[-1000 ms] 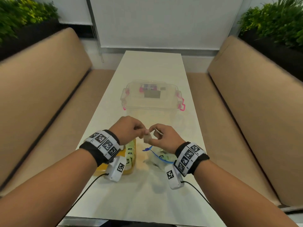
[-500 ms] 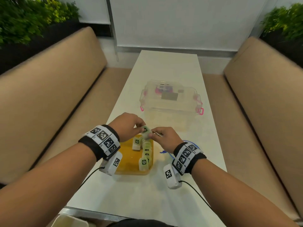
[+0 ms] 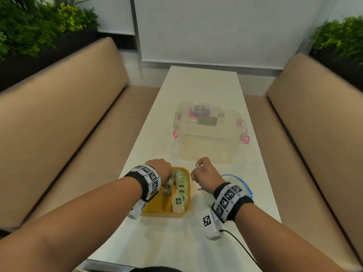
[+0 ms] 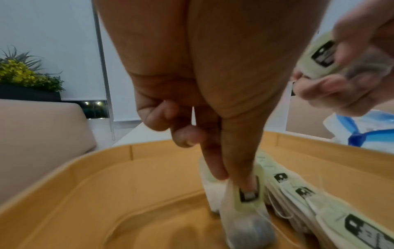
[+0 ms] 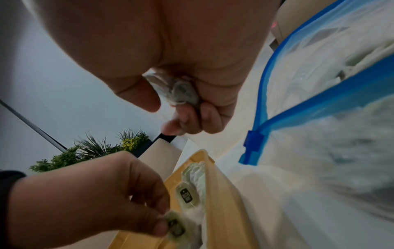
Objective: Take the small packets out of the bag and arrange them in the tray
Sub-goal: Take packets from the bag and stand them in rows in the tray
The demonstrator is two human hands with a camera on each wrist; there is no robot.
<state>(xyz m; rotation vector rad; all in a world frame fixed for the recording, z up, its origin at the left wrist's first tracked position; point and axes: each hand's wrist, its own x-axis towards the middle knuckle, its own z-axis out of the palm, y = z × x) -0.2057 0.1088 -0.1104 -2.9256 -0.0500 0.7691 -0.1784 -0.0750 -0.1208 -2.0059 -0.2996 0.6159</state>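
- Left hand point(image 3: 161, 169) down inside the yellow tray point(image 3: 166, 211), thumb and fingers pinching one small packet point(image 4: 245, 198) by its top, packet bottom touching the tray floor.
- Right hand point(image 3: 204, 173) above the table point(image 3: 196, 91) just right of the tray, fingers curled round a second small packet point(image 5: 177, 91).
- In the tray: one row of upright packets point(image 3: 179, 191) along the right wall, too overlapped for a firm count; pinched packet just left of that row, another pale packet touching it behind.
- Left half of the tray floor bare, with open room to the left wall and near rim.
- One clear bag point(image 3: 235, 181) with blue zip edge lying just right of the tray, mouth open, more packets blurred inside.
- One clear lidded box point(image 3: 210, 122) with pink clasps farther along the table, well apart from both hands.
- Tan bench seats point(image 3: 59, 118) on both sides, plants point(image 3: 29, 30) behind them.
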